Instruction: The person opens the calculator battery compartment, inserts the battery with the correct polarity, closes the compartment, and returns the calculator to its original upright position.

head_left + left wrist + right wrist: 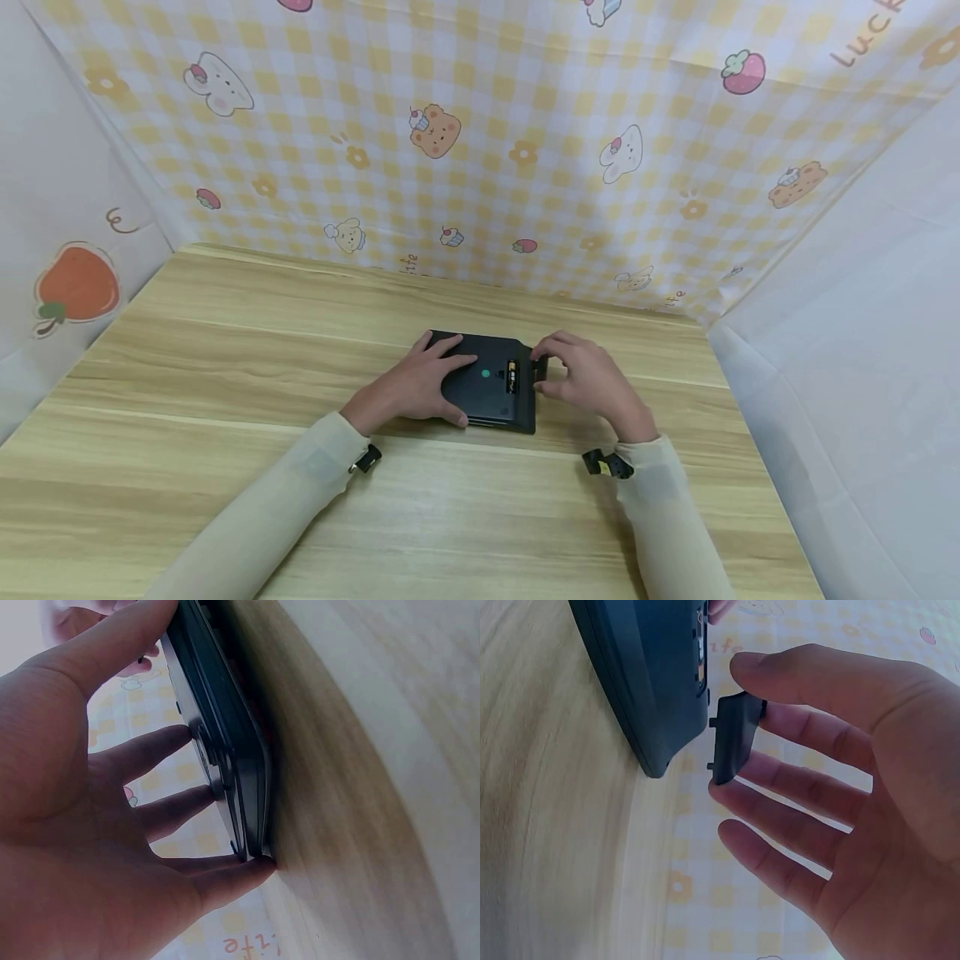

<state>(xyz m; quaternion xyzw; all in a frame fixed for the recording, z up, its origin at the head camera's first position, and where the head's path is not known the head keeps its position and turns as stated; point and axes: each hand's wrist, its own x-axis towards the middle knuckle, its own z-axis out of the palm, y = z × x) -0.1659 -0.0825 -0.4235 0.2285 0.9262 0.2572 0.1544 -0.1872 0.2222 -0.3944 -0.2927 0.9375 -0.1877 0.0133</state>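
A flat black calculator (480,402) lies back side up on the table, its battery slot uncovered. A single battery (512,377) shows in the slot. My left hand (420,385) rests spread over the calculator's left part. Its fingertips touch the back, and the thumb lies at the near edge in the left wrist view. Just off the calculator's right side, my right hand (588,377) pinches the small black battery cover (736,739) between thumb and fingers. Two little tabs on the cover point toward the calculator, with a gap between them.
The wood-grain table (285,500) runs back to a yellow checked cloth (495,192) with cartoon prints. White cloth walls (855,350) stand at the left and right. A small black wrist camera (607,464) sits at each cuff.
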